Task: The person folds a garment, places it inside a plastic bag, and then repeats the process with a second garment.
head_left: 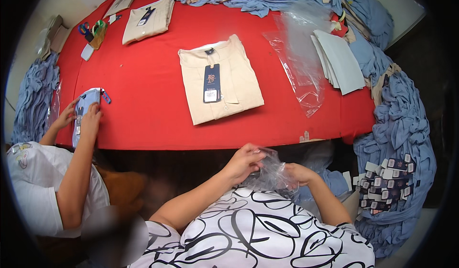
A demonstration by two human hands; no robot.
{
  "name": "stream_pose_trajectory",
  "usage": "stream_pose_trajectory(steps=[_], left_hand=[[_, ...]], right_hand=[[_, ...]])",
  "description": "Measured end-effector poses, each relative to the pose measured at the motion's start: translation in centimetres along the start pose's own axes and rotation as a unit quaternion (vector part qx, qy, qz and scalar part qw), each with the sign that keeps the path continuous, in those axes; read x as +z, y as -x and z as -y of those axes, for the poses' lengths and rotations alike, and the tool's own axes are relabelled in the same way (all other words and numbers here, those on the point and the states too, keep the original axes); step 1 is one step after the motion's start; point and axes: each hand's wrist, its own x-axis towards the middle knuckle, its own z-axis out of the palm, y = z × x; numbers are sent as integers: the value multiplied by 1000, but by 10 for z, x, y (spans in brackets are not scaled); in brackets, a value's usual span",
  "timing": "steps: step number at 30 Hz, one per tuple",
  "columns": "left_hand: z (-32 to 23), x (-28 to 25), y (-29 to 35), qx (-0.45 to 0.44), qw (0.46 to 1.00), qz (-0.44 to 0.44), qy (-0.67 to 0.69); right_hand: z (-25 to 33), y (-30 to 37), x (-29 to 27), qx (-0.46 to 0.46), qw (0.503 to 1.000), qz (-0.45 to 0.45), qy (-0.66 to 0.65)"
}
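A crumpled clear plastic bag [271,172] is held between my two hands, close to my body at the table's front edge. My left hand [246,163] is closed on its upper left part, thumb and fingers pinched together. My right hand [297,174] grips the other side, its fingers partly hidden by the plastic. Beyond them, a folded beige shirt [191,83] lies flat on the red table, with a dark blue hang tag [212,83] on its front.
Clear bags [301,52] and a stack of white cards [338,62] lie at right. Folded beige shirts [152,19] rest at far left near a scissors holder [95,34]. Blue garments [401,119] and a heap of tags [387,184] border the right. A co-worker's hands [86,117] touch a blue garment.
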Motion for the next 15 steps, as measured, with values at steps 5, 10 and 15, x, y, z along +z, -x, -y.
stream_pose_trajectory(steps=[5,10,15], left_hand=[[15,-39,30,-107,992,32,-53],[-45,-38,64,75,984,-10,-160],[-93,-76,70,213,898,-180,-341]], right_hand=[[54,32,-17,-183,966,-163,82],[125,-4,7,-395,903,-148,-78],[148,-90,39,-400,893,-204,-45]])
